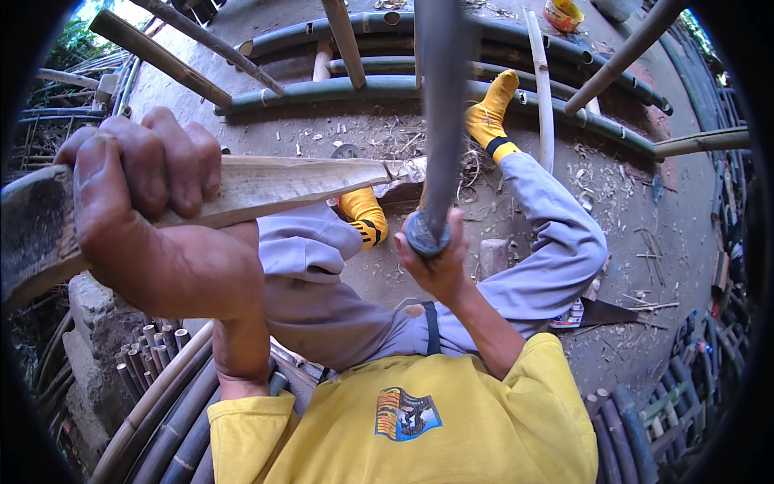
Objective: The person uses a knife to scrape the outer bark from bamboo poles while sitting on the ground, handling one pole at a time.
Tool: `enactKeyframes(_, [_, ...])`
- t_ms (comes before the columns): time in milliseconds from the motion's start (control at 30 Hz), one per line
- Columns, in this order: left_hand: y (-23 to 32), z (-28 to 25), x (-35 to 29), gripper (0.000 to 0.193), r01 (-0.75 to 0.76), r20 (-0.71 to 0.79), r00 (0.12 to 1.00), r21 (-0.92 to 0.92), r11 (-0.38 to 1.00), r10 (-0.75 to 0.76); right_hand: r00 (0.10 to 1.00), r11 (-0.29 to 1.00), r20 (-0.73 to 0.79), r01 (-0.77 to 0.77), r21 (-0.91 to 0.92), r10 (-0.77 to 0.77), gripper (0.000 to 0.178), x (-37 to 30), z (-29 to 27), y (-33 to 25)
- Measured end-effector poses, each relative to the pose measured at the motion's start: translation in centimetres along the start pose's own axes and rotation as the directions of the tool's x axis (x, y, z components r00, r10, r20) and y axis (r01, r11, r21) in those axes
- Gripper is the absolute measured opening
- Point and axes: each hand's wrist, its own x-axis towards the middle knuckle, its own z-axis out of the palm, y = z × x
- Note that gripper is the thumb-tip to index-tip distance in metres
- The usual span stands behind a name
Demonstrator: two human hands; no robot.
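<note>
My left hand is raised close in front of me, its fingers wrapped round a long pale piece of wood that tapers toward the middle. The wood's darker, thicker end runs out at the left. Held in my right hand, in front of my lap, is the round lower end of a dark pole, which stands steeply and blurs toward the top. The wood's narrow tip lies near the pole; whether they touch I cannot tell.
A bamboo frame lies ahead, with slanting poles; my yellow-covered foot rests against it. Shavings litter the ground. A saw lies right of my leg. Cut bamboo is stacked behind left, beside a stone block. A yellow container stands far right.
</note>
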Motion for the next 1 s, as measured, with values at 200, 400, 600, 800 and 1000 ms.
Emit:
enactKeyframes(200, [-0.4,-0.9,-0.2,0.023,-0.091,0.026,0.996,0.106,0.99,0.089,0.675,0.692,0.16,-0.716,-0.096,0.72,0.045,-2.2,-0.2,7.5])
enactKeyframes(400, [0.7,-2.6,0.4,0.017,0.03,0.213,0.977,-0.151,0.988,0.003,0.866,0.884,0.178,-0.463,-0.066,0.467,0.041,-1.7,-0.5,3.4])
enactKeyframes(600, [2.2,-3.3,-1.8,0.018,-0.013,0.196,0.98,-0.029,0.999,0.018,0.922,0.954,0.252,-0.267,-0.138,0.294,0.039,-2.6,2.5,3.0])
enactKeyframes(800, [2.2,-3.4,-2.1,0.021,-0.121,-0.041,0.991,0.148,0.982,0.128,0.735,0.805,0.331,-0.562,-0.191,0.592,0.036,-1.2,3.1,5.6])
enactKeyframes(1000, [2.4,-4.1,-2.5,0.028,-0.15,-0.151,0.966,0.33,0.932,0.209,0.87,0.897,0.246,-0.374,-0.236,0.428,0.04,-2.3,4.2,8.0])
